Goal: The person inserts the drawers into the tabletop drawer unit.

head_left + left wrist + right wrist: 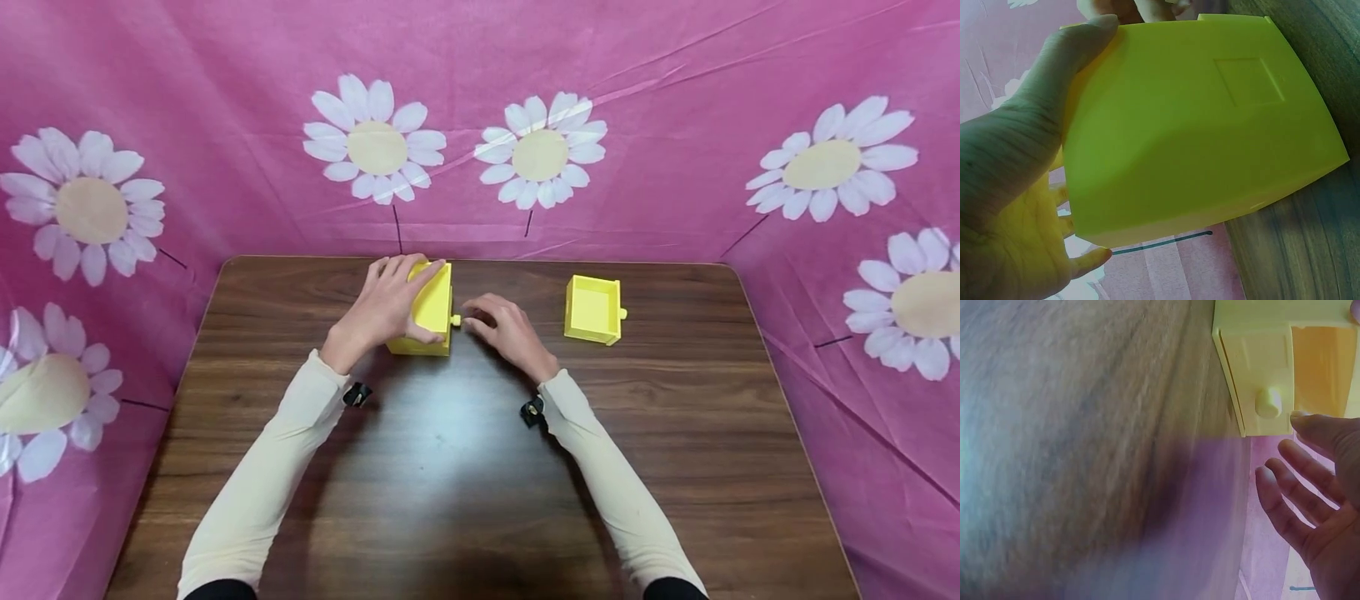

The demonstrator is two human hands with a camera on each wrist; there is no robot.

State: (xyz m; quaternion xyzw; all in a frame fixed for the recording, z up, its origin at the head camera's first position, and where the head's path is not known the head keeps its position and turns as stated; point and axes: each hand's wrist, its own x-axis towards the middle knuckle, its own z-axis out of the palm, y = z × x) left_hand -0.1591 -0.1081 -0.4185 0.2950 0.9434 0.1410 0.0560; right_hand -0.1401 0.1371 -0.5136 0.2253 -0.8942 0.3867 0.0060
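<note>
A small yellow box cabinet stands on the table, its front facing right. My left hand grips it from above, thumb on the near side and fingers over the far side. In the right wrist view, one drawer with a round knob sits in the lower bay, and an open bay lies beside it. My right hand hovers just right of the knob, fingers loosely bent and holding nothing. A separate yellow drawer rests further right, its open top facing up and its knob pointing right.
The brown wooden table runs back to a pink cloth printed with white daisies, which also hangs at both sides. A small black camera is worn at each wrist.
</note>
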